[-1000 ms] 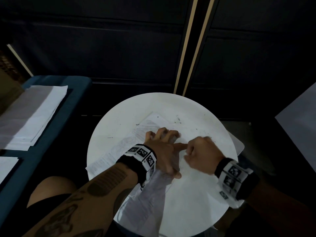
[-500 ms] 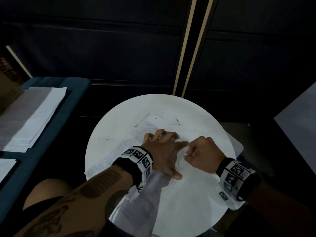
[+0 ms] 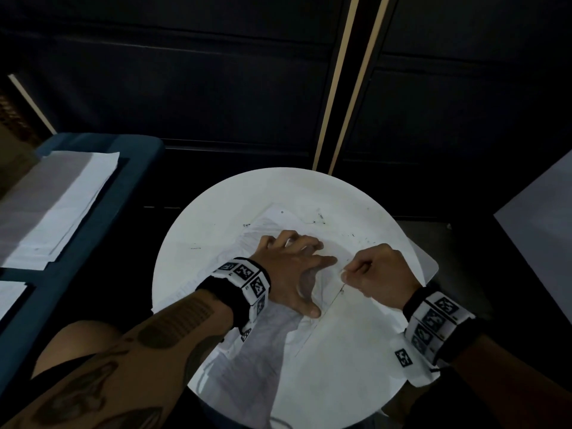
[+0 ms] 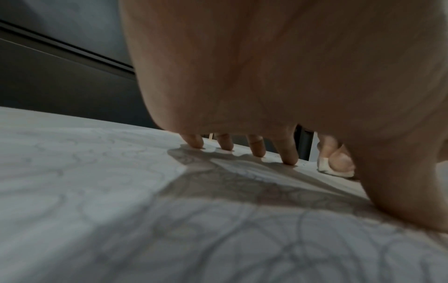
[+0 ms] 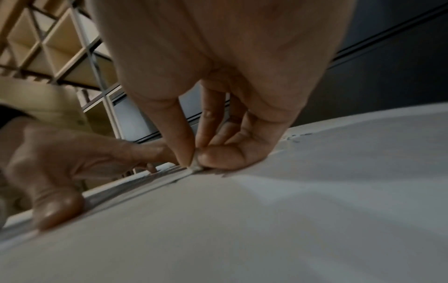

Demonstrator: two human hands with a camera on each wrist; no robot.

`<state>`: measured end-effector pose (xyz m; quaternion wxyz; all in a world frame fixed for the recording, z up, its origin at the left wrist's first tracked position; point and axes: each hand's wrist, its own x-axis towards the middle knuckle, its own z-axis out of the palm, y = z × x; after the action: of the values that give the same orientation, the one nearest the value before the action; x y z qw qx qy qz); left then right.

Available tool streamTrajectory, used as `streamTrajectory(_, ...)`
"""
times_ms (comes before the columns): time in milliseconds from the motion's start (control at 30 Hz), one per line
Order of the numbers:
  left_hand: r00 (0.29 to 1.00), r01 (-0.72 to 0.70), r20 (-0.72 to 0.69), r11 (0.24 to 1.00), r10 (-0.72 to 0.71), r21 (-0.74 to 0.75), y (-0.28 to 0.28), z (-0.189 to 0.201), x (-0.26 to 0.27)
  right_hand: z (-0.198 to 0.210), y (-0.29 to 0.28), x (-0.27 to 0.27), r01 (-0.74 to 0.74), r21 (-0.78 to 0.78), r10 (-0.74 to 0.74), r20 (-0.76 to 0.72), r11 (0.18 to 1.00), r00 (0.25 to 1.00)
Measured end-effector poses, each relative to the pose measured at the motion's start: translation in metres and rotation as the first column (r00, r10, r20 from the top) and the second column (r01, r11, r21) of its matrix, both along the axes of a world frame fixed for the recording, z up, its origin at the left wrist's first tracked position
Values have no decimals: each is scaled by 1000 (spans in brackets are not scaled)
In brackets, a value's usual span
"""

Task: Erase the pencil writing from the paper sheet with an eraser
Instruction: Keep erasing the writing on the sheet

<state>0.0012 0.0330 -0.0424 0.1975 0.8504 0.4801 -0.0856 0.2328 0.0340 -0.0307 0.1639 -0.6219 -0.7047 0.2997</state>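
Left hand [image 3: 291, 267] spread flat, pinning the thin, crease-prone paper sheet [image 3: 340, 332]; beside it, right hand [image 3: 376, 274] pinches a small soft eraser [image 5: 195, 167]

Dim, soft-focus frames, dark surroundings

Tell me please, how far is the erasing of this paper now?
Done: eraser crumbs on the round table suggest earlier rubbing. In hand: the right hand pinches the eraser onto the paper sheet; the left hand pins it flat. Left: pencil loops near the left wrist remain.
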Motion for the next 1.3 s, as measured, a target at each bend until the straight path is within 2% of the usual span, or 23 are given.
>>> streamTrajectory(100, 1000, 5, -28, 1000, -4, 21, 0, 0, 2, -2, -7, -8, -53, 35, 49, 99, 998, 994)
streamTrajectory(233, 998, 20, -56, 998, -16, 64, 2, 2, 6, 4, -20, -20, -259, -15, 258, 180, 966, 949)
streamTrajectory(333, 996, 19, -92, 998, -14, 56, 4, 4, 10, 7, 3, -11, -111, 4, 108, 204, 994, 973)
streamTrajectory(400, 995, 17, -102, 998, -11, 55, 4, 4, 11, 8, 4, -10, -99, 18, 93, 207, 995, 974)
streamTrajectory(500, 996, 20, -85, 997, -14, 74, 3, 2, 10, 13, -22, -26, -317, -47, 319, 213, 947, 923)
streamTrajectory(533, 997, 19, -81, 997, -13, 74, 3, 2, 9, 12, -25, -28, -338, -62, 343, 218, 939, 914)
streamTrajectory(667, 994, 26, -106, 999, -21, 45, 3, 7, 11, 5, 5, -8, -69, 21, 62, 234, 997, 970)
streamTrajectory(700, 994, 26, -106, 999, -21, 40, 3, 7, 11, 6, 4, -7, -83, 27, 75, 229, 996, 971)
streamTrajectory(800, 996, 21, -93, 998, -16, 58, 3, 4, 9, 11, -20, -24, -321, -51, 324, 221, 946, 920)
streamTrajectory(833, 996, 22, -91, 998, -16, 64, 3, 3, 9, 12, -22, -25, -337, -66, 343, 236, 939, 909)
streamTrajectory(967, 994, 20, -105, 999, -15, 45, 3, 7, 12, 6, 13, -6, -80, 51, 64, 262, 995, 963)
streamTrajectory(1000, 995, 19, -103, 999, -14, 45, 3, 7, 12, 5, 11, -5, -105, 51, 89, 251, 993, 964)
streamTrajectory(1100, 996, 15, -88, 998, -9, 64, 2, 6, 11, 6, -14, -20, -310, -60, 315, 240, 949, 918)
streamTrajectory(1133, 996, 19, -88, 998, -13, 65, 2, 6, 10, 6, -11, -19, -298, -71, 306, 251, 952, 918)
streamTrajectory(1233, 994, 11, -105, 999, -6, 47, 2, 9, 12, 7, 16, -5, -123, 17, 113, 275, 992, 955)
streamTrajectory(1300, 995, 0, -103, 999, 5, 48, 0, 8, 13, 6, 11, -9, -165, -10, 163, 250, 986, 954)
